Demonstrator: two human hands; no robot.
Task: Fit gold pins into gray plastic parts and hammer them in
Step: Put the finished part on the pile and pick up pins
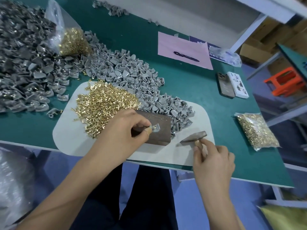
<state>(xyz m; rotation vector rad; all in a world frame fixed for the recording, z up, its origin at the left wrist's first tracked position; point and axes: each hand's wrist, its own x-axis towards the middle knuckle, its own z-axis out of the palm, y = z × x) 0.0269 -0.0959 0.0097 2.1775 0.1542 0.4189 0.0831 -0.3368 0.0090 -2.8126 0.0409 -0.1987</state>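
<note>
A gray part [155, 127] with a gold pin sits on a brown block [158, 130], pinched by the left hand [126, 130], which hides part of it. The right hand [212, 161] grips a hammer [194, 138], its handle mostly hidden; the head is blurred. Loose pins [103, 103] and parts [132, 77] lie behind on the worktop [207, 83].
</note>
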